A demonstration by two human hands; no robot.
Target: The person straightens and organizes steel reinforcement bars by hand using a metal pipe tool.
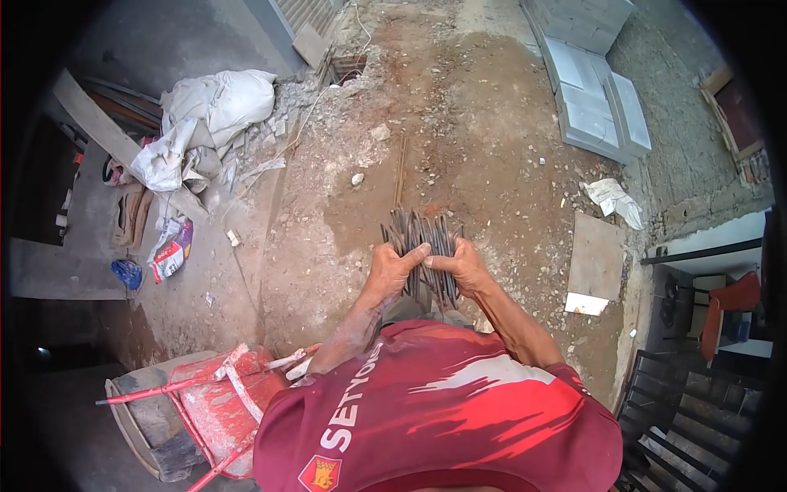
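Note:
Both hands grip a bundle of thin, dark steel rods [422, 228] in front of my body. My left hand [392, 269] wraps round the bundle's left side, its thumb laid across the front. On the opposite side my right hand [464, 267] is closed in the same way, and the two thumbs nearly meet in the middle. Uneven rod ends stick up above the hands. The lower part of the bundle runs down towards my shirt, where its ends are hard to make out. Beyond it, a long thin rusty rod [402, 170] lies on the ground.
Rough, rubble-strewn ground [475, 139] stretches ahead. A red wheelbarrow [225, 402] stands at lower left beside a worn drum [156, 422]. White sacks [221, 102] lie at left, near a hole [348, 70]. Pale blocks [594, 107] are stacked at right, above a flat board [594, 258].

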